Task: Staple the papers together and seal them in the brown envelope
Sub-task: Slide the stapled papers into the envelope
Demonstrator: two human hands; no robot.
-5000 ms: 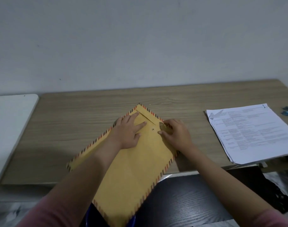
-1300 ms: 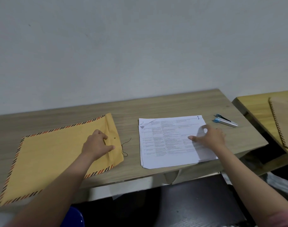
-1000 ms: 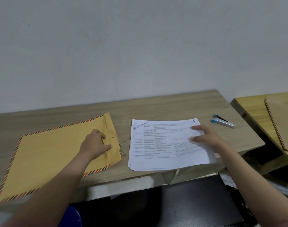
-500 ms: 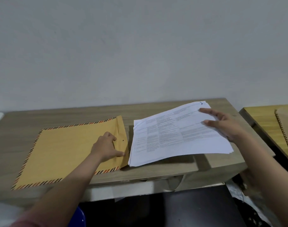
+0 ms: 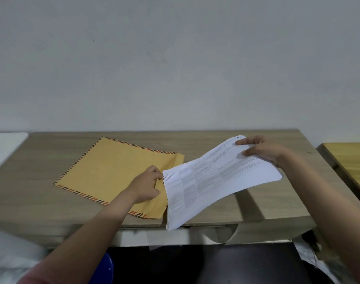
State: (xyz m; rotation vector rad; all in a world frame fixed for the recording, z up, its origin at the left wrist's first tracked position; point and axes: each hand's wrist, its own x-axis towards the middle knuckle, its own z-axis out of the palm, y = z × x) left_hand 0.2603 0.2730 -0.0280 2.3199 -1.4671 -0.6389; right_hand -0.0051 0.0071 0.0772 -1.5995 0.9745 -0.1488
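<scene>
Your left hand (image 5: 147, 186) now pinches the envelope (image 5: 115, 173) mouth on the desk (image 5: 31, 193), where before it lay flat. Your right hand (image 5: 263, 150) grips the papers (image 5: 214, 179), now lifted off the desk and tilted, their low edge touching that mouth.

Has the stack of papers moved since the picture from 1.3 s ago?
Yes. The papers, then flat on the desk, are now lifted by the right hand and carried left toward the envelope.

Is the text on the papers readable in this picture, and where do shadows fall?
Head view: print on the papers is too soft to read; the sheets cast a dark band of shadow on the desk; lighting is dim and even, without glare.
</scene>
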